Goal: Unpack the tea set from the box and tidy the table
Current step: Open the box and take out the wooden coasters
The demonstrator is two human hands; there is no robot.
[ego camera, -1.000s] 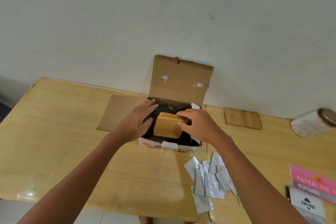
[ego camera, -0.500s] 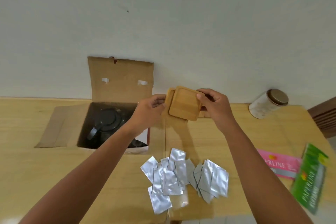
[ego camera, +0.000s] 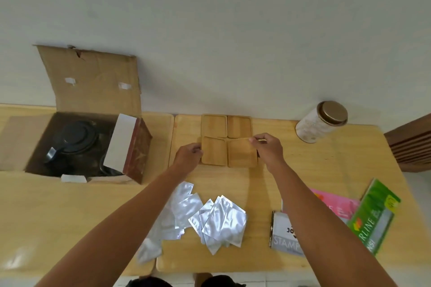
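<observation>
Four square wooden coasters lie in a two-by-two block on the table near the wall. My left hand (ego camera: 189, 155) grips the left edge of the front left coaster (ego camera: 213, 154). My right hand (ego camera: 268, 150) pinches the far right corner of the front right coaster (ego camera: 241, 155), which sits slightly tilted. Two more coasters (ego camera: 226, 126) lie flat behind them. At the left the open cardboard box (ego camera: 91, 81) holds a dark teapot (ego camera: 74, 140) beside a loose white and brown cardboard insert (ego camera: 130, 147).
Several silver foil sachets (ego camera: 210, 216) are strewn at the table's front edge. A white canister with a bronze lid (ego camera: 321, 123) lies on its side at the back right. Pink and green paper packs (ego camera: 370, 212) and a stamp pad box (ego camera: 282, 233) sit front right.
Both hands lifted the wooden coasters out of the box, carried them right and brought them down in front of the two that lay by the wall. The view swung right.
</observation>
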